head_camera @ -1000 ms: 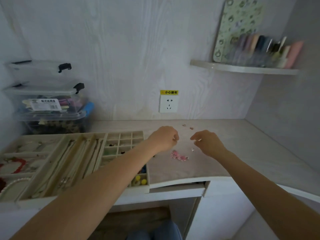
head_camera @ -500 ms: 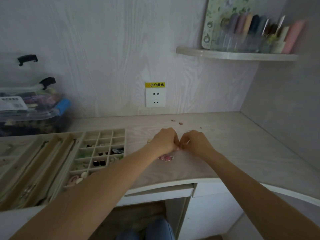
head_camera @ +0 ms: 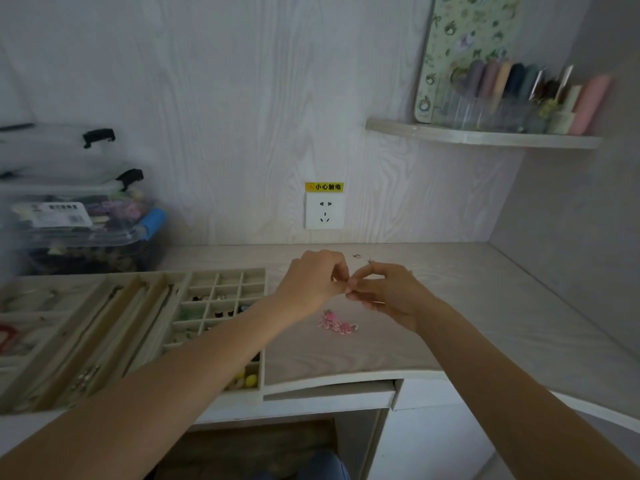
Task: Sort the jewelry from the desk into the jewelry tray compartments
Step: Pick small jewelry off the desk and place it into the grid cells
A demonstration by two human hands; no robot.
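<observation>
My left hand (head_camera: 313,282) and my right hand (head_camera: 389,294) meet fingertip to fingertip above the desk (head_camera: 467,306), pinching a tiny piece of jewelry that is too small to make out. Just below them lies a small pile of pink jewelry (head_camera: 336,322). Two little metal pieces (head_camera: 363,258) lie farther back near the wall. The beige jewelry tray (head_camera: 145,327) sits at the left, with long necklace slots and a grid of small compartments (head_camera: 225,303) holding earrings and beads; my left forearm crosses its near corner.
Stacked clear storage boxes (head_camera: 76,216) stand behind the tray at the left. A wall socket (head_camera: 324,210) is straight ahead. A shelf (head_camera: 485,136) with colourful items hangs at the upper right. The desk's front edge curves over a drawer (head_camera: 329,396).
My hands came together from apart and now touch at the fingertips. They have lifted slightly off the desk, and the view has shifted a little.
</observation>
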